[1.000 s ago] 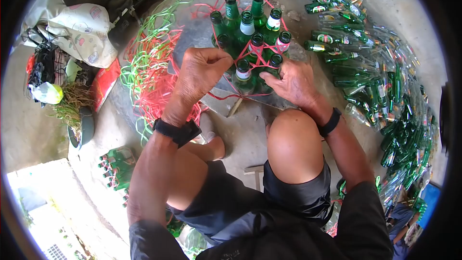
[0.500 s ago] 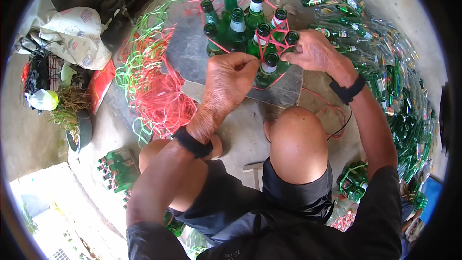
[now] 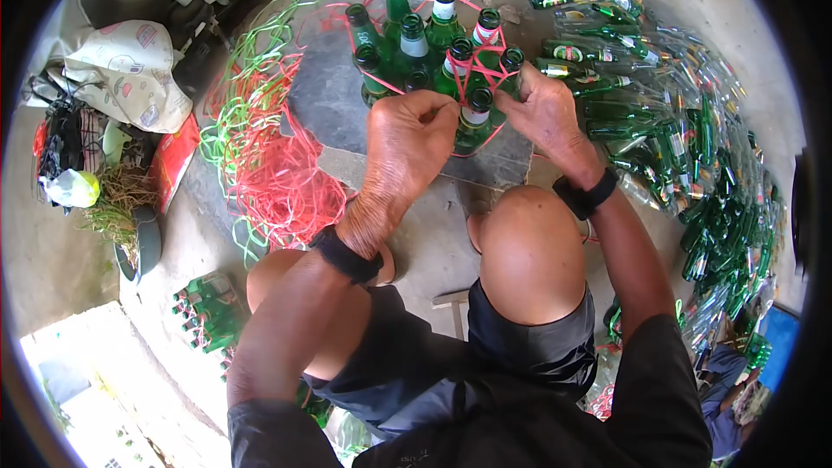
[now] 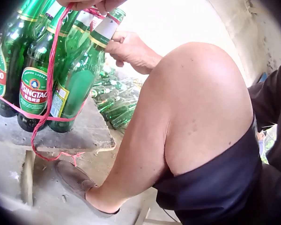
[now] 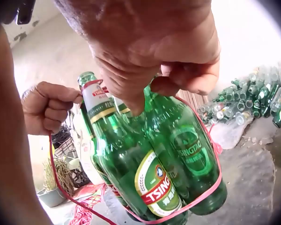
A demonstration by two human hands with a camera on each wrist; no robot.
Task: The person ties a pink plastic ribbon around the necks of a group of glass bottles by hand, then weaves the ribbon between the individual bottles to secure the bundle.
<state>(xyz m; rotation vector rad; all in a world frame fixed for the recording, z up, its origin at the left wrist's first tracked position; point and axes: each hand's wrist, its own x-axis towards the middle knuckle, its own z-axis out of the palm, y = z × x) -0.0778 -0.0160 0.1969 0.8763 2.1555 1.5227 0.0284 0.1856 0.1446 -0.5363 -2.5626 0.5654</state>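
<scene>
A cluster of green beer bottles (image 3: pixel 413 48) stands upright on a grey slab (image 3: pixel 334 108), with pink-red plastic string (image 3: pixel 485 69) criss-crossing the necks. Lower down, a string band (image 5: pixel 203 197) encircles the bottle bodies. In my left hand (image 3: pixel 407 143), thumb and fingers pinch a red string (image 4: pixel 51 70) that hangs past a Tsingtao label to below the slab's edge. That hand is at the neck of the nearest bottle (image 3: pixel 475 117). My right hand (image 3: pixel 548 113) grips the neck of the nearest right-hand bottle (image 5: pixel 189 150), thumb on the near side; its fingers partly hide the neck.
Red and green string (image 3: pixel 277 156) lies heaped left of the slab. A large pile of loose bottles (image 3: pixel 650 113) fills the right side along the wall. Bundled bottles (image 3: pixel 211 308) stand at lower left, near a plant pot (image 3: pixel 143 247). My bare knee (image 3: pixel 533 251) is close to the slab.
My left hand has come right, closer to the nearest bottle, still pinching string. My right hand moved outward and up, then back in to the right-hand bottle's neck. The bottles sit further left in view.
</scene>
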